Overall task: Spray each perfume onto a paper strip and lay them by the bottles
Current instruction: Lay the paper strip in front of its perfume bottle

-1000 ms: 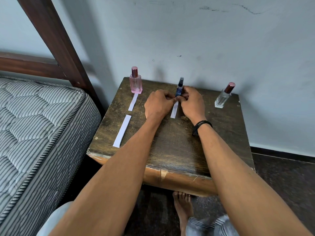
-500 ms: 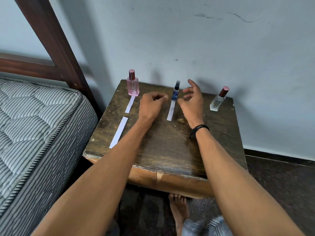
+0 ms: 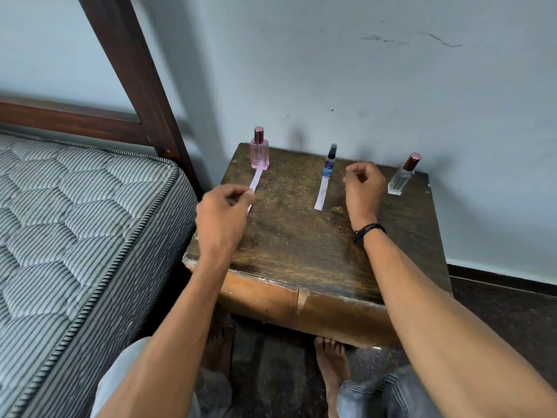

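Observation:
Three perfume bottles stand along the back of the wooden table [image 3: 301,245]: a pink bottle [image 3: 259,153], a slim blue bottle [image 3: 329,164] and a clear bottle [image 3: 401,178] with a red cap. One paper strip [image 3: 256,180] lies in front of the pink bottle, another strip [image 3: 321,193] in front of the blue one. My left hand [image 3: 223,215] is at the table's left side, fingers curled onto the far end of a third strip [image 3: 249,208], the rest of which is hidden. My right hand [image 3: 363,188] hovers between the blue and clear bottles, loosely curled, holding nothing.
A striped mattress [image 3: 75,236] with a dark wooden bed post [image 3: 135,70] sits close on the left. The wall [image 3: 391,101] runs right behind the bottles. My bare feet [image 3: 330,360] are under the table's front edge.
Both hands left the strip by the blue bottle, which now lies flat. My left hand moved left and down onto the spare strip. My right hand drew right toward the clear bottle.

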A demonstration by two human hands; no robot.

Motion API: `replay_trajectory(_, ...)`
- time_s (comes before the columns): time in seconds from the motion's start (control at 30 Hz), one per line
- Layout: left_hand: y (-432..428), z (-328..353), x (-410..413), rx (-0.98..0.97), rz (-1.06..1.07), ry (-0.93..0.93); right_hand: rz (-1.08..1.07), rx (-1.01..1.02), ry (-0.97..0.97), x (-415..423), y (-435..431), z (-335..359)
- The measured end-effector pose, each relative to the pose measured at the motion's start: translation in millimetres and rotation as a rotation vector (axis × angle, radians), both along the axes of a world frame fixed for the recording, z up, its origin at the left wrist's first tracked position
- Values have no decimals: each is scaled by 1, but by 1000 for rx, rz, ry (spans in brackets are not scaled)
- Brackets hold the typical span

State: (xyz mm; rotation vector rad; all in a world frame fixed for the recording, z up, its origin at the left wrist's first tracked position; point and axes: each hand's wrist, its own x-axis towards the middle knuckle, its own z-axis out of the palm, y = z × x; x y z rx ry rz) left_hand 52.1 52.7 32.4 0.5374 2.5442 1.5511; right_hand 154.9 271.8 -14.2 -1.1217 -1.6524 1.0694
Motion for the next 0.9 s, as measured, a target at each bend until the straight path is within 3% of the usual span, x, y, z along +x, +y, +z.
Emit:
replay_trajectory(0.13, -25, -8, -25, -147, 39, -40, 45, -19, 31, 18, -59, 7)
replay_trajectory(0.3, -30, -13, -52, -267, -112, -74, 493, -42, -222, 20, -126, 21)
replay_trajectory(0.4, -28, -17, -58, -302, -159, -69, 606, 75, -290, 11, -149, 12)
replay_trajectory(0.9, -22, -26, -62, -354, -256, -175, 739, 322, -544, -20, -172, -4)
